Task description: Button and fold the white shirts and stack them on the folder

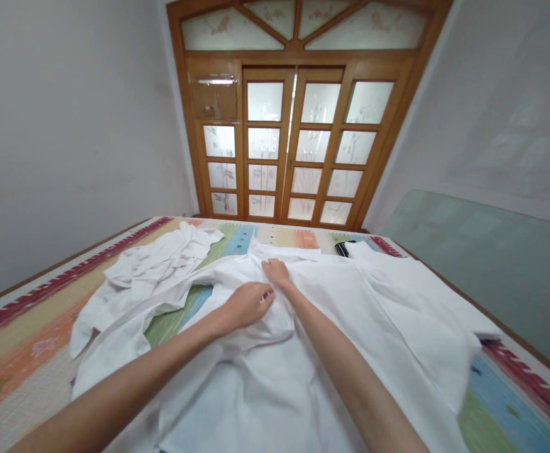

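Observation:
A long-sleeved white shirt (345, 302) lies spread out in front of me, its collar end away from me and one sleeve stretching to the left. My left hand (252, 303) is closed, its fingers pinching the fabric near the upper middle of the shirt. Just beyond it, close to the collar, my right hand (275, 272) grips the cloth with bent fingers. Folds bunch up below both hands. The exact edge or button between the fingertips is too small to make out.
A crumpled white garment (162, 258) lies at the left. White cloth with a black striped piece (342, 249) sits at the far right. Beneath everything is a colourful striped cover (24, 358). A pale green panel (482, 258) stands along the right, and wooden glazed doors (294, 141) are behind.

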### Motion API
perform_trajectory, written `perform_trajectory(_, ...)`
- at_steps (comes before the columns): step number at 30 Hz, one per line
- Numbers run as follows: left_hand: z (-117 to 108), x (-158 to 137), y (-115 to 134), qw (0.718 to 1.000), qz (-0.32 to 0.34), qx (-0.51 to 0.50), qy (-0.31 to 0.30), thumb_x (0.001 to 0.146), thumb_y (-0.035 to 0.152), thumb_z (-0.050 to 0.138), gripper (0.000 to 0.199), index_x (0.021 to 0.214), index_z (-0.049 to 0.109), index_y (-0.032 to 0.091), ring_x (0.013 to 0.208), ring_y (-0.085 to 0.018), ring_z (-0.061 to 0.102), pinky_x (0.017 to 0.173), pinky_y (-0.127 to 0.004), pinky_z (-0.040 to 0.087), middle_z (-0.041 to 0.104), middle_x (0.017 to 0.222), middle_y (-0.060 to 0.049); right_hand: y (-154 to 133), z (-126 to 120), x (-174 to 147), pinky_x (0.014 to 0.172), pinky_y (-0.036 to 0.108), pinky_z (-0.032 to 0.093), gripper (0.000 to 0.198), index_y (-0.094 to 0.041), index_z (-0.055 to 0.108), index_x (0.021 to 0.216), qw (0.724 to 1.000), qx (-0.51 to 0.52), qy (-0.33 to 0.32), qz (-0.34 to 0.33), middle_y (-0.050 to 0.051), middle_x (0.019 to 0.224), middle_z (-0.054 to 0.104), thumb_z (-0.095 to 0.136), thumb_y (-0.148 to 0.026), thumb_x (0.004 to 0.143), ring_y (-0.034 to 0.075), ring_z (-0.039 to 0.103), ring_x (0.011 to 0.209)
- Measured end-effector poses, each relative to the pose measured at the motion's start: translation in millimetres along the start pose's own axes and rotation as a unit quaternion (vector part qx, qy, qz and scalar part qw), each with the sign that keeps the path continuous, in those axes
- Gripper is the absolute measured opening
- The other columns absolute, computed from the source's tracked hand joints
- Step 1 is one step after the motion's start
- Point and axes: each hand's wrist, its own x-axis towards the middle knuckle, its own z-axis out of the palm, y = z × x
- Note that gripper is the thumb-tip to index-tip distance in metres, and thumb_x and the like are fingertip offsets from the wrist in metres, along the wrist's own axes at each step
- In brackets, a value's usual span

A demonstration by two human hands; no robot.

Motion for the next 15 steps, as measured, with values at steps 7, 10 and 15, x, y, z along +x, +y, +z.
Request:
perform_trajectory(7, -41.8, -32.9, -131.7, 0.929, -0.259, 0.255, 0.063, 0.086, 0.029, 0.049, 0.033, 0.112, 0.062, 0.012, 0.114, -0.032, 0.055, 0.092, -0.042, 0.043, 0.063, 0.119, -0.019, 24.1, -18.9, 2.1, 0.080, 0.030, 0.048, 0.040, -0.012, 0.071, 0.105, 0.997, -0.016, 0.039, 0.072, 0.019, 0.109, 0.070, 0.038, -0.030, 0.092, 0.027, 0.066, 0.103)
perform_trajectory(10, -46.3, -51.2, -169.3, 0.938, -0.276, 0.205, -0.032, 0.082, 0.035, 0.053, 0.030, 0.101, 0.066, 0.015, 0.104, -0.029, 0.062, 0.086, -0.034, 0.045, 0.067, 0.110, -0.015, 33.1, -22.1, -0.9, 0.081, 0.033, 0.048, 0.037, -0.011, 0.072, 0.105, 0.996, -0.050, 0.028, 0.075, 0.020, 0.110, 0.070, 0.044, -0.031, 0.089, 0.029, 0.065, 0.104)
perform_trajectory(15, -74.0, -65.5, -192.0, 0.945, -0.287, 0.149, -0.042, 0.071, 0.031, 0.058, 0.024, 0.089, 0.066, 0.018, 0.090, -0.023, 0.065, 0.076, -0.026, 0.044, 0.072, 0.097, -0.008, 40.0, -20.8, -6.4, 0.083, 0.034, 0.048, 0.036, -0.011, 0.070, 0.109, 0.994, -0.096, -0.017, 0.045, 0.020, 0.113, 0.069, 0.043, -0.027, 0.090, 0.029, 0.065, 0.107)
